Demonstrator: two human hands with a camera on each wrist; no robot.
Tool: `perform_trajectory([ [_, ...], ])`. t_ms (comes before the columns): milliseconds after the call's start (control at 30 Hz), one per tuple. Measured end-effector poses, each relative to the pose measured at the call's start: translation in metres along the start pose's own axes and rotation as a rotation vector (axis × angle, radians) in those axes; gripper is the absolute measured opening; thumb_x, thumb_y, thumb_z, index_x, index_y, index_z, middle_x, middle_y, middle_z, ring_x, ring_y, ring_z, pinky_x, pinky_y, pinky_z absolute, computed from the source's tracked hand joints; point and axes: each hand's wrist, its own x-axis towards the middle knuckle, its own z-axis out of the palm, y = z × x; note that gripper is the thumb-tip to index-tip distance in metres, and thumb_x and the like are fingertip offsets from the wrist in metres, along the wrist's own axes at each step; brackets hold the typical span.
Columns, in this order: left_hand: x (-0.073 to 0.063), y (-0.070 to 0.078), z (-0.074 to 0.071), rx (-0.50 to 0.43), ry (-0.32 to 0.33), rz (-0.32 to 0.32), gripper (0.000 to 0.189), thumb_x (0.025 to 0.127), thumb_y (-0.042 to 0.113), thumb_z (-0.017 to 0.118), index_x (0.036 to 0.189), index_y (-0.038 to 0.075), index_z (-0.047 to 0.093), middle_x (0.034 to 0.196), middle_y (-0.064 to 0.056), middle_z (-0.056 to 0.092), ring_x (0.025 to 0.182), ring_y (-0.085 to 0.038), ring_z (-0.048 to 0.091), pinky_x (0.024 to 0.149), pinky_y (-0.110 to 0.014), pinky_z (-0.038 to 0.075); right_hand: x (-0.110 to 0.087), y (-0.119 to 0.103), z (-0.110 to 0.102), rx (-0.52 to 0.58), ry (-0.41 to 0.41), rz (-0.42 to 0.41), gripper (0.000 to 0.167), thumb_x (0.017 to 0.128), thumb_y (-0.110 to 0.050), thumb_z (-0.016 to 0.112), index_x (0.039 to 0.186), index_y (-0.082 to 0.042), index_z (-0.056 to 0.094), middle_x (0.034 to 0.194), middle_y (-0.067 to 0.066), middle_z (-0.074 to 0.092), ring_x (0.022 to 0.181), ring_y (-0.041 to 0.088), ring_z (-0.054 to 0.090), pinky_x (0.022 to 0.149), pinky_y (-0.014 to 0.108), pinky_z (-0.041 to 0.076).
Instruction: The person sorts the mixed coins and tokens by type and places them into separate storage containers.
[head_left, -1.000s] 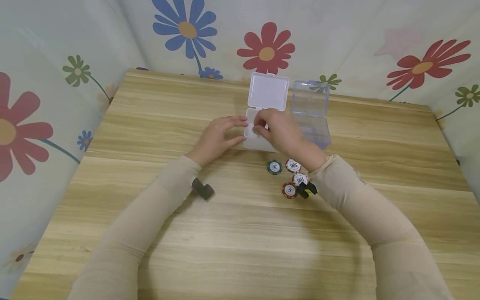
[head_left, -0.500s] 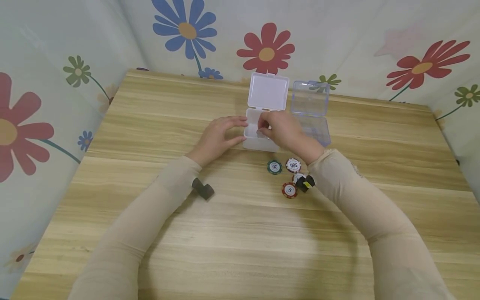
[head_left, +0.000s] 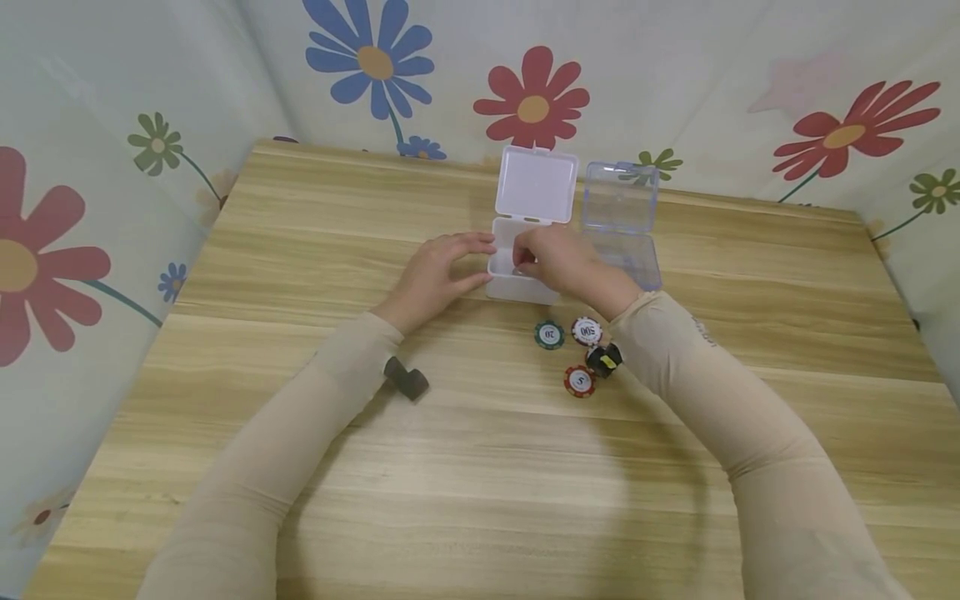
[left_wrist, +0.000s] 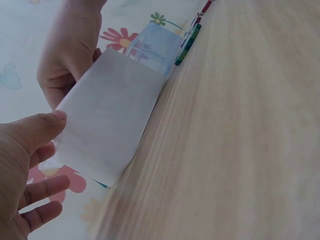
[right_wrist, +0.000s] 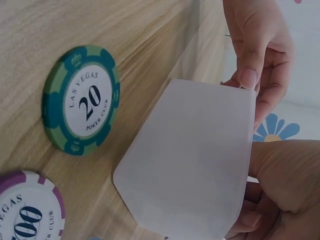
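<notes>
An open white plastic box (head_left: 522,289) stands near the far side of the table, its lid (head_left: 537,185) tilted back. My left hand (head_left: 442,271) is at its left side, fingers spread; the thumb touches the near corner and the other fingers lie loosely behind it. My right hand (head_left: 558,258) reaches into the box from the right, thumb and fingers curled together, low inside. A small greyish piece shows between those fingertips; I cannot tell its kind. In the right wrist view the box's front wall hides most of that hand's fingers.
A clear bluish box (head_left: 645,258), lid raised, stands right of the white one. On the table nearer me lie a green 20 poker chip (head_left: 549,334), a 500 chip (head_left: 587,331) and a red 5 chip (head_left: 580,381). The right wrist camera (head_left: 603,360) covers another chip.
My right hand has moved slightly right and lower within the white box, the greyish piece now less visible. Its wrist camera has shifted left over the 100 chip. My left hand stays put.
</notes>
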Motion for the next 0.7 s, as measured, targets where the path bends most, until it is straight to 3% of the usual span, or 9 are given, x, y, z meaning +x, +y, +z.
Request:
perform_trajectory([
  [700,0.0,-0.002,0.001,0.006,0.012,0.021,0.039,0.086,0.022,0.072,0.123,0.011,0.064,0.137,-0.005,0.059,0.131,-0.022,0.05,0.113,-0.042,0.036,0.011,0.005,0.006,-0.092,-0.028,0.028,0.009,0.091,-0.012,0.062,0.094,-0.006,0.068,0.095,0.012,0.071,0.085,0.028,0.064,0.074,0.041,0.053],
])
